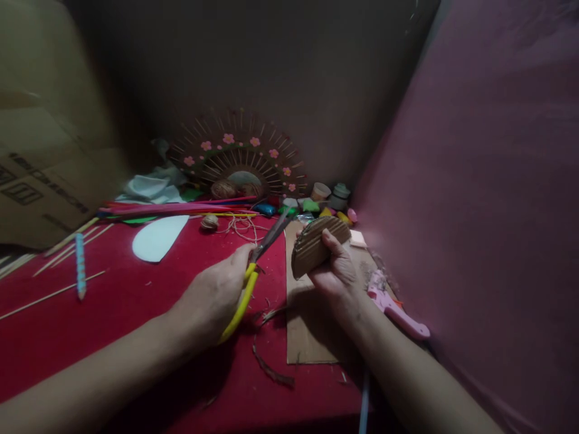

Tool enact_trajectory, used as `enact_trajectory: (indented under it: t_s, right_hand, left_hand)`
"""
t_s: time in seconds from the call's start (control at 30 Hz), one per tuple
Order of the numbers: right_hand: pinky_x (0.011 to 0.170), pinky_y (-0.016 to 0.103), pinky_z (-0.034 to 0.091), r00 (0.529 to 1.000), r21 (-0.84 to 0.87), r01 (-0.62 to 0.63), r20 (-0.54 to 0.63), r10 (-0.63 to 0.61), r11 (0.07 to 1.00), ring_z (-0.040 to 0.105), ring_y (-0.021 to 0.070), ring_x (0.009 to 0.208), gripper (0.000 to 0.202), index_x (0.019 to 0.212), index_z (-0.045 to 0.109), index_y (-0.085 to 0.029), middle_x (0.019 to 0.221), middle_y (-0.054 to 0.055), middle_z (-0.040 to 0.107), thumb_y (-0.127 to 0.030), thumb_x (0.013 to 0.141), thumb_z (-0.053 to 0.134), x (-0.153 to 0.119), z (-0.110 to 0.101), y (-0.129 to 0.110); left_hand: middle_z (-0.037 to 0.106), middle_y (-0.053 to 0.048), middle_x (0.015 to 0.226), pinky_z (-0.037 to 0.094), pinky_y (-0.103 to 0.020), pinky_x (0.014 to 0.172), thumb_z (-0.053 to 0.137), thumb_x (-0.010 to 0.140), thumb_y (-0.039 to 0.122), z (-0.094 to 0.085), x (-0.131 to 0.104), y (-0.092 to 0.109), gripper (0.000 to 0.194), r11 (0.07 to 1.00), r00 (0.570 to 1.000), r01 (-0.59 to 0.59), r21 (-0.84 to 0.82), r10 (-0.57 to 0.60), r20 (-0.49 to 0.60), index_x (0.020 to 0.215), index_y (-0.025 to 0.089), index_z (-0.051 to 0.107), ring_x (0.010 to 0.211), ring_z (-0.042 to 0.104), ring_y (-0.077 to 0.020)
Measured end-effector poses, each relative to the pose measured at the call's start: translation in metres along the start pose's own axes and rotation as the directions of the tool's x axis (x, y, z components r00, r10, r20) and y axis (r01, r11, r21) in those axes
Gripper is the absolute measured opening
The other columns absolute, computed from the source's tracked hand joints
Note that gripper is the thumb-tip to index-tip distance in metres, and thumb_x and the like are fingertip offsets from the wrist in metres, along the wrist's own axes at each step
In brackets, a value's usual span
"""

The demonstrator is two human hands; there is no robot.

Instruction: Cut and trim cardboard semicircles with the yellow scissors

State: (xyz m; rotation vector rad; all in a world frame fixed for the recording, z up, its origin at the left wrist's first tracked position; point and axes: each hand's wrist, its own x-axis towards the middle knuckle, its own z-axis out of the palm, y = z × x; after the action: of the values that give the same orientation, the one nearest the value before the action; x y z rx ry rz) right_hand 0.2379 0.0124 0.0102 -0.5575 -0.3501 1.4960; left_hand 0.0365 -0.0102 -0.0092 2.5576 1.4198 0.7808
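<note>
My left hand is closed round the yellow handles of a pair of scissors, whose dark blades point up and to the right. Between the thumb and fingers of my right hand is a half-round piece of ridged brown cardboard, held above a flat cardboard sheet. The scissor tips are near the piece's upper left, apart from it. Brown scraps lie on the red cloth between my forearms.
A pink glue gun lies right of my right hand. At left are a blue pencil, thin sticks and a white paper shape. Behind stand a decorated fan, twine and small tubs.
</note>
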Motion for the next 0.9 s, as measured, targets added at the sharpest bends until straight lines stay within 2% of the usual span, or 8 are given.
enact_trajectory:
  t_s: [0.1,0.2,0.33,0.47,0.57,0.73,0.9]
  right_hand:
    - [0.082,0.031,0.052,1.000,0.043,-0.004,-0.022,0.005,0.999,0.066,0.0131,0.080,0.021,0.086,0.065,-0.023,0.080,-0.003,0.073,-0.015,0.067,0.068,0.001,0.001,-0.003]
    - [0.082,0.029,0.052,1.000,0.063,0.017,-0.003,-0.017,0.998,0.066,0.0123,0.081,0.017,0.084,0.065,-0.023,0.080,-0.004,0.073,-0.017,0.068,0.068,0.001,0.002,-0.006]
    - [0.087,0.034,0.050,0.998,0.067,0.041,0.037,-0.043,0.997,0.066,0.0131,0.084,0.018,0.086,0.065,-0.024,0.078,-0.005,0.073,-0.021,0.068,0.068,0.001,0.004,-0.010]
    - [0.089,0.036,0.049,0.991,0.056,0.116,0.067,-0.119,0.992,0.066,0.0141,0.086,0.025,0.089,0.065,-0.027,0.077,-0.006,0.072,-0.018,0.066,0.070,-0.004,0.010,-0.016]
    - [0.086,0.034,0.051,0.982,0.061,0.167,0.084,-0.172,0.984,0.066,0.0141,0.085,0.020,0.085,0.066,-0.026,0.076,-0.005,0.072,-0.018,0.067,0.069,-0.009,0.014,-0.021]
    - [0.080,0.029,0.054,0.994,0.217,0.092,0.044,-0.103,0.972,0.067,0.0118,0.078,0.019,0.090,0.065,-0.025,0.073,-0.005,0.072,-0.015,0.074,0.063,-0.018,0.019,-0.025]
    - [0.081,0.029,0.054,0.993,0.276,0.095,0.046,-0.112,0.956,0.067,0.0111,0.079,0.018,0.091,0.065,-0.025,0.075,-0.005,0.073,-0.017,0.075,0.061,-0.027,0.018,-0.021]
  left_hand:
    - [0.062,-0.014,0.095,0.051,-0.035,0.063,0.030,0.085,0.024,0.003,0.001,0.009,0.035,0.999,0.998,-0.052,-0.010,0.052,-0.026,0.118,0.012,0.038,0.077,0.063,-0.0222]
    - [0.061,-0.016,0.096,0.052,-0.037,0.068,0.030,0.085,0.022,0.003,0.002,0.018,0.038,0.998,0.999,-0.046,0.035,0.045,0.027,0.120,0.008,0.036,0.084,0.063,-0.0240]
    - [0.060,-0.021,0.100,0.053,-0.041,0.073,0.031,0.084,0.019,0.001,0.004,0.026,0.045,0.995,0.998,-0.029,0.100,0.023,0.062,0.126,0.001,0.032,0.094,0.062,-0.0285]
    - [0.061,-0.020,0.099,0.053,-0.041,0.073,0.033,0.083,0.018,0.003,0.003,0.032,0.047,0.992,0.999,-0.021,0.123,0.016,0.040,0.128,0.001,0.031,0.095,0.062,-0.0283]
    - [0.060,-0.021,0.103,0.053,-0.041,0.071,0.029,0.087,0.020,0.006,0.000,0.037,0.045,0.985,1.000,0.003,0.170,-0.001,-0.007,0.128,0.003,0.032,0.095,0.061,-0.0292]
    - [0.060,-0.018,0.104,0.053,-0.038,0.073,0.029,0.088,0.017,0.009,-0.006,0.049,0.043,0.981,0.999,0.030,0.191,-0.028,-0.018,0.130,0.004,0.030,0.094,0.062,-0.0270]
    - [0.058,-0.022,0.107,0.054,-0.039,0.075,0.028,0.086,0.011,0.009,-0.013,0.062,0.046,0.974,0.999,0.050,0.221,-0.049,-0.009,0.130,0.000,0.027,0.098,0.061,-0.0281]
